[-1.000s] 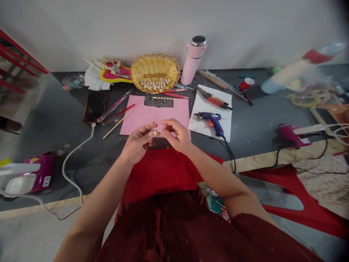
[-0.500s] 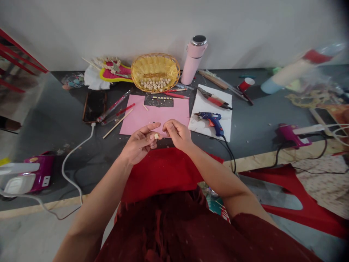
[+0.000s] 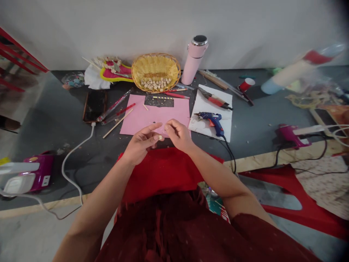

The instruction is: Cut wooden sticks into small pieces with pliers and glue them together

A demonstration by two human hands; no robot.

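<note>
Between thumb and fingers, my left hand [image 3: 143, 145] pinches a small pale piece [image 3: 160, 138], much like the small pieces [image 3: 156, 84] in the basket; its exact kind is too small to make out. Close on the right is my right hand [image 3: 179, 135], thumb and forefinger pressed together; anything in that pinch is too small to name. Both hands hover over the near edge of the pink sheet [image 3: 133, 118]. A red cloth [image 3: 163, 171] lies below them, at my lap.
A wicker basket [image 3: 155, 63] and a pink flask [image 3: 193, 60] stand at the back. On the right, a blue glue gun [image 3: 214, 119] and red-handled pliers [image 3: 215, 99] lie on a white board [image 3: 200, 125]. Leftward are a phone [image 3: 95, 105] and a thin stick [image 3: 117, 123].
My left hand has shifted slightly right, turning the pale piece and bringing it nearer my right hand. My right hand has barely moved.
</note>
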